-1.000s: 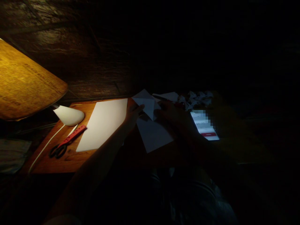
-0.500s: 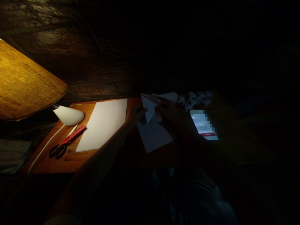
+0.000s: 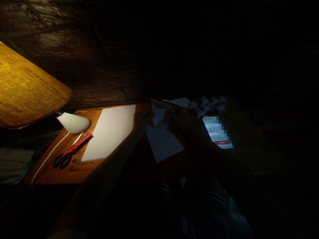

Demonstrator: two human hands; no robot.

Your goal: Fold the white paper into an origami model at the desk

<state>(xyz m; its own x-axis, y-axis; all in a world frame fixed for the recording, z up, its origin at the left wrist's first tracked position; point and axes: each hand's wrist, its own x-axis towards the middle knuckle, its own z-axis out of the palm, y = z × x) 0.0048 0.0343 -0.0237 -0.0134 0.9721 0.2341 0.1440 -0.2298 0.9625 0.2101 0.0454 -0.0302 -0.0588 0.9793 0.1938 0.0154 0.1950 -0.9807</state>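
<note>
Far off at nine o'clock from the hands, a glowing printed lampshade (image 3: pixel 27 88) leans over the end of the wooden bench (image 3: pixel 62 176). Below it sit a white conical lamp fitting (image 3: pixel 73 122) and a white cable (image 3: pixel 48 159) that runs down toward seven o'clock. A pale cloth (image 3: pixel 13 166) lies in the gloom beyond the bench edge. On the bench, a red ruler (image 3: pixel 79 142) touches a pair of black-handled scissors (image 3: pixel 62 160), and a flat white sheet (image 3: pixel 109 132) lies just beside them.

Next comes the left hand (image 3: pixel 143 120), its fingers closed against the lower left of a folded white paper (image 3: pixel 158 116). That paper is held up between the hands, at twelve o'clock above a second white sheet (image 3: pixel 163 143). The right hand (image 3: pixel 179 121) pinches its right side, though the shadow hides the exact grip. At one o'clock sits a loose paper (image 3: pixel 178 102), then a heap of crumpled paper (image 3: pixel 210 104). Farther right, at three o'clock, a lit phone (image 3: pixel 216 132) shows a partly blurred screen.
</note>
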